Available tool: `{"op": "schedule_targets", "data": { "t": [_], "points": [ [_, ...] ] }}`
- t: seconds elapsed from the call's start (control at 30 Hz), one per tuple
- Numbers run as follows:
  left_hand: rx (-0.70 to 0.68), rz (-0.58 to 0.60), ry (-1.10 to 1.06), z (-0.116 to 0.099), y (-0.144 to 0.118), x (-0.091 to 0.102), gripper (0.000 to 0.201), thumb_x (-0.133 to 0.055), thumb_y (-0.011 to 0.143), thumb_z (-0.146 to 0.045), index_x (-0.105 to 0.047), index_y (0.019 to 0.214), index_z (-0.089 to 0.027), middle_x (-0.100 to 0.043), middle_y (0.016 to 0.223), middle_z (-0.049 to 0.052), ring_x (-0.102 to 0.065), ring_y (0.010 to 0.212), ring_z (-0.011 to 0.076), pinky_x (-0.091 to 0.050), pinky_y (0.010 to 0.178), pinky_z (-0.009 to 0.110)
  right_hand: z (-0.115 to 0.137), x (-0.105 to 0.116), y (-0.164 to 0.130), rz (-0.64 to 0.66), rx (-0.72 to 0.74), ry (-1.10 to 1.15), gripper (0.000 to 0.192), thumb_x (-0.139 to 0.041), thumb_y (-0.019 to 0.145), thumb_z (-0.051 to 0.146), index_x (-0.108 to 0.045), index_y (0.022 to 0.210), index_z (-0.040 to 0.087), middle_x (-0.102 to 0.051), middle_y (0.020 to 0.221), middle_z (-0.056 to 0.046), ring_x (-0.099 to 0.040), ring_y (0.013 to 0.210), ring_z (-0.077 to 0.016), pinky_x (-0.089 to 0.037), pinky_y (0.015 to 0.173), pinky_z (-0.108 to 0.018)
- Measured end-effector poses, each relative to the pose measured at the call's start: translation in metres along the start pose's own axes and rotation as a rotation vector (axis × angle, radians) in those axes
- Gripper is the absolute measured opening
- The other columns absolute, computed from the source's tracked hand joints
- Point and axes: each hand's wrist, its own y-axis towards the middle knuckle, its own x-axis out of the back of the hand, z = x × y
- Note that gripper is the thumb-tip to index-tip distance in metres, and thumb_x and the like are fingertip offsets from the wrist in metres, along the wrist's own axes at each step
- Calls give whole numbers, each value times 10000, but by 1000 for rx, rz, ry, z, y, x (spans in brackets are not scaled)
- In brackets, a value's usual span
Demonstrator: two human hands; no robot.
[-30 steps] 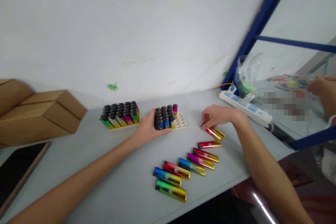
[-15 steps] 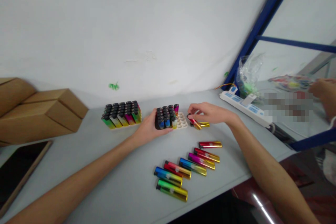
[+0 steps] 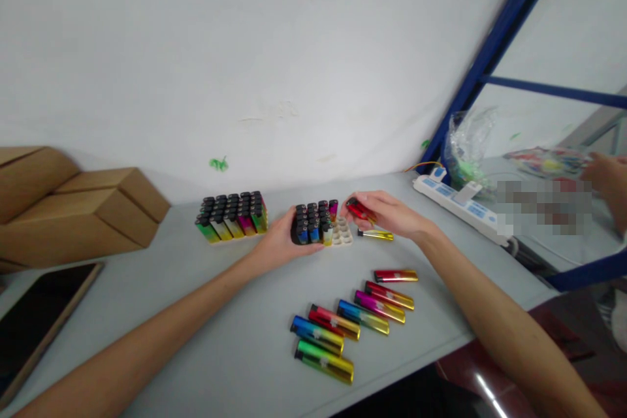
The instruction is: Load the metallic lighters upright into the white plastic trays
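My left hand (image 3: pixel 281 240) is wrapped round the left end of a white lighter tray (image 3: pixel 344 233), whose left part holds several upright lighters with black tops. Round holes show bare at the tray's right end. Just right of them, my right hand (image 3: pixel 385 210) grips a red and gold lighter (image 3: pixel 360 210), held tilted above the table. Below that hand lies a silver and gold lighter (image 3: pixel 375 234). Several loose lighters are spread nearer the front edge, among them a green and yellow one (image 3: pixel 324 360) and a purple and gold one (image 3: pixel 380 306).
A filled lighter tray (image 3: pixel 232 217) stands left of my left hand. Cardboard boxes (image 3: pixel 112 215) and a dark flat tablet-like object (image 3: pixel 44 320) are farther left. At the right are a power strip (image 3: pixel 460 209), a plastic bag (image 3: pixel 467 150), a blue frame and another person's hand (image 3: pixel 607 176).
My right hand has lifted the red and gold lighter off the table and turned it toward the tray. My left hand keeps its hold on the tray. The view has shifted slightly.
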Motion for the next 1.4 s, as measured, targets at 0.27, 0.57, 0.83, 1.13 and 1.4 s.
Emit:
{"op": "schedule_targets", "data": {
  "t": [0.27, 0.57, 0.83, 1.13, 1.4],
  "points": [
    [-7, -15, -21, -3, -1, 0, 669, -863, 673, -592, -576, 1126, -191, -724, 1053, 67, -705, 975, 301, -582, 840, 414, -9, -10, 3, 5, 66, -124, 335, -638, 993, 517, -608, 1045, 187, -581, 728, 36, -501, 613, -110, -400, 589, -249],
    [-2, -14, -58, -6, -2, 0, 666, -874, 677, -562, -580, 1147, -194, -733, 1075, 72, -710, 997, 302, -586, 858, 415, -11, -18, 7, -392, 137, -582, 417, -586, 977, 503, -501, 704, 199, -372, 607, 64, -337, 576, -98, -256, 536, -257],
    [7, 5, -27, -7, -2, 2, 677, -856, 704, -587, -571, 1170, -188, -730, 1093, 81, -707, 1015, 312, -580, 868, 428, -9, -21, 5, -383, 81, -698, 243, -537, 844, 301, -471, 634, 198, -325, 591, 59, -296, 569, -94, -223, 536, -263],
    [-4, 16, -34, -1, -2, 0, 678, -871, 702, -564, -568, 1181, -191, -735, 1094, 72, -716, 1005, 304, -589, 852, 410, -6, -24, 7, -345, 83, -729, 236, -518, 837, 299, -465, 631, 198, -334, 583, 57, -314, 563, -93, -233, 536, -257],
    [-1, 14, -44, -2, -1, 1, 698, -871, 700, -553, -572, 1210, -182, -735, 1136, 91, -714, 1045, 317, -585, 900, 436, -10, -13, 7, -445, 142, -767, 396, -582, 985, 539, -600, 815, 182, -461, 649, 50, -401, 608, -110, -316, 582, -263]
  ]
}}
